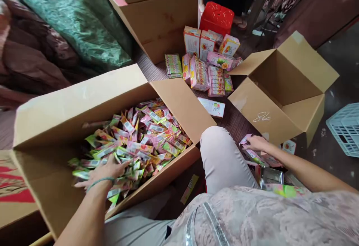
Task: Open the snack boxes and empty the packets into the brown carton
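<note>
My left hand (105,171), with a green band at its wrist, lies spread on the heap of small colourful packets (157,137) inside a large open cardboard box (75,92). On the right, beyond my knee, my right hand (254,143) has its fingers closed round the end of a pink packet (256,157) near the floor. Around that hand lie more flat packs and a shiny silver pouch (271,175). A single yellow-green packet (189,189) rests on the floor between my legs.
An open cardboard box marked 86 (262,117) stands right of centre. Small printed cartons (207,45) and wrapped packs (199,73) are grouped ahead, before a red stool (216,17). A pale blue basket (346,128) is far right; a tall box (165,25) stands behind.
</note>
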`<act>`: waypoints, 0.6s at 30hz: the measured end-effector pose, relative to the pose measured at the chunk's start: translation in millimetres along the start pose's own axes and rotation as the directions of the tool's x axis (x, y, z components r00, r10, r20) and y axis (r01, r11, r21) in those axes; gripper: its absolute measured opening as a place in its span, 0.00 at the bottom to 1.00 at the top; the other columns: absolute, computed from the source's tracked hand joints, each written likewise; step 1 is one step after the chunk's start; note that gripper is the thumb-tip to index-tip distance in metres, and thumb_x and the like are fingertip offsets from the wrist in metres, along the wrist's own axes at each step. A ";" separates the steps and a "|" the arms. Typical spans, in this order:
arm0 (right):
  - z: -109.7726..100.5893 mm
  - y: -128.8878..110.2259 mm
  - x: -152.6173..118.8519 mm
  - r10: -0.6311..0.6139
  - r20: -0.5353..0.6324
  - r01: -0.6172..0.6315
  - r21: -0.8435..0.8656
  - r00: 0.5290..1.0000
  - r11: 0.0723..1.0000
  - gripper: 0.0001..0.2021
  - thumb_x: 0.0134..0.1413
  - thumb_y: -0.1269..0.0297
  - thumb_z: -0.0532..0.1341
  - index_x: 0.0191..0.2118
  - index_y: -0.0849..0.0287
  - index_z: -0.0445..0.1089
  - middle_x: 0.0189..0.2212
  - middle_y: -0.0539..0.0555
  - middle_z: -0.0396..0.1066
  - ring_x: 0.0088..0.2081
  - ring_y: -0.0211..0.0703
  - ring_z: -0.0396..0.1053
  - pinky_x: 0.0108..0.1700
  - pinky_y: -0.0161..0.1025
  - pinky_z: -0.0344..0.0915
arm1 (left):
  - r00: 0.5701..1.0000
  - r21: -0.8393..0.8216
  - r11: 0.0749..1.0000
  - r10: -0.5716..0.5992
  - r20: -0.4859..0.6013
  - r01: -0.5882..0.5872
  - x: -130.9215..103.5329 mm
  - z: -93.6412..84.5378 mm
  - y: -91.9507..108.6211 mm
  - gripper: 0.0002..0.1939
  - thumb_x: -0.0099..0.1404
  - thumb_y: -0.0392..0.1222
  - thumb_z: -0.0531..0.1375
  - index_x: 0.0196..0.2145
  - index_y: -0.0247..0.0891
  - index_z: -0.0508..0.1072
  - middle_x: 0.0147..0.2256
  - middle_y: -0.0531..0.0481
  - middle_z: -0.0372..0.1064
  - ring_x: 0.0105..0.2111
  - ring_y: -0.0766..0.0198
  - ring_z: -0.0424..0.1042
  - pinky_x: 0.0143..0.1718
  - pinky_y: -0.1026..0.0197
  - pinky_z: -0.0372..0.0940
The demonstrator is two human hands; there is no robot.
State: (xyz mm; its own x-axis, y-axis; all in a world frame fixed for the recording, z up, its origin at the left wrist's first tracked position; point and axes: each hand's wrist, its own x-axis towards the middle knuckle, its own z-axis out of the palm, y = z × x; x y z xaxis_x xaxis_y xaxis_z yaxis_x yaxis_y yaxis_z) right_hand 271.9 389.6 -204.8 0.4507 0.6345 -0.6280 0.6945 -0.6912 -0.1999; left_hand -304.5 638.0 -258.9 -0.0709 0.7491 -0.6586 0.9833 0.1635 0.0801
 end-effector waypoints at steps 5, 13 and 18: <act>11.3 -86.2 135.3 -0.238 0.136 0.272 -0.350 0.962 0.897 0.46 0.59 0.43 0.70 0.75 0.58 0.56 0.71 0.73 0.59 0.68 0.65 0.63 0.65 0.53 0.63 | 0.979 0.008 0.987 0.163 -0.122 -0.163 -63.3 26.0 78.5 0.47 0.69 0.71 0.47 0.68 0.27 0.66 0.68 0.22 0.62 0.67 0.29 0.64 0.67 0.30 0.59; 64.1 -136.8 266.3 -0.216 0.206 0.289 -0.450 0.954 0.845 0.68 0.45 0.42 0.76 0.81 0.53 0.35 0.79 0.72 0.34 0.78 0.75 0.37 0.73 0.66 0.46 | 0.918 0.149 0.908 0.372 0.136 -0.390 -119.0 82.8 170.1 0.40 0.69 0.63 0.64 0.67 0.30 0.69 0.61 0.32 0.73 0.61 0.45 0.74 0.64 0.50 0.67; 101.2 -130.2 283.3 -0.279 0.056 0.269 -0.497 0.959 0.825 0.65 0.46 0.49 0.76 0.81 0.54 0.36 0.76 0.77 0.42 0.74 0.78 0.47 0.68 0.64 0.50 | 0.923 0.224 0.912 0.283 0.261 -0.343 -110.9 71.7 165.9 0.27 0.71 0.60 0.63 0.55 0.36 0.78 0.51 0.37 0.79 0.53 0.46 0.79 0.56 0.50 0.72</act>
State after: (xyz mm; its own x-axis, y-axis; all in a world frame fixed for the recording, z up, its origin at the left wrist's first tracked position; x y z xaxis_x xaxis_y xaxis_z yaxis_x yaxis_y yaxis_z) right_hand 252.4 624.3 -432.8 0.2068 0.7815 -0.5886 0.9730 -0.2275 0.0398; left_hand -121.5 536.1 -226.2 0.2563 0.5701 -0.7806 0.9590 -0.2510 0.1315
